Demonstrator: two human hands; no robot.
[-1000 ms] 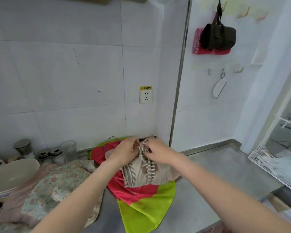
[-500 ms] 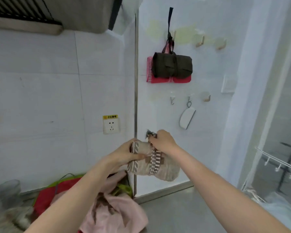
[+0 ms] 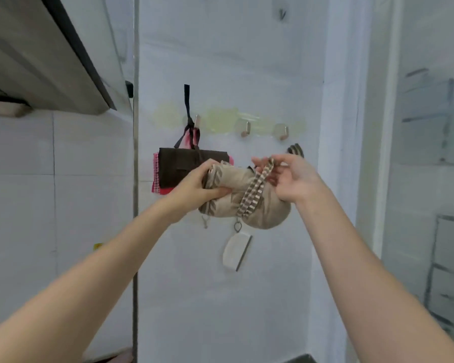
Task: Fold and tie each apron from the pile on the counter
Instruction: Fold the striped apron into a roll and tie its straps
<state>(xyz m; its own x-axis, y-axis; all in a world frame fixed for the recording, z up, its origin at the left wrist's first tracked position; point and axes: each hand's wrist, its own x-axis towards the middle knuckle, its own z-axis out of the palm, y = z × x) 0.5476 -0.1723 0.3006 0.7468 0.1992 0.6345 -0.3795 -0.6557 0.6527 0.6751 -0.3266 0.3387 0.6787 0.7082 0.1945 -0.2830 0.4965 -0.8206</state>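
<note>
Up against the wall, just under the row of hooks [image 3: 245,128], my left hand [image 3: 194,186] grips the rolled apron [image 3: 247,200] by its left end. My right hand [image 3: 294,179], fingers half curled, seems to pinch the striped tie [image 3: 254,191] looped round it. If that loop misses the hook or slips, the roll could loosen or drop.

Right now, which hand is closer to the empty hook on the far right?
Right. The right hand is just below the far-right hook; the left hand is lower and further left.
</note>
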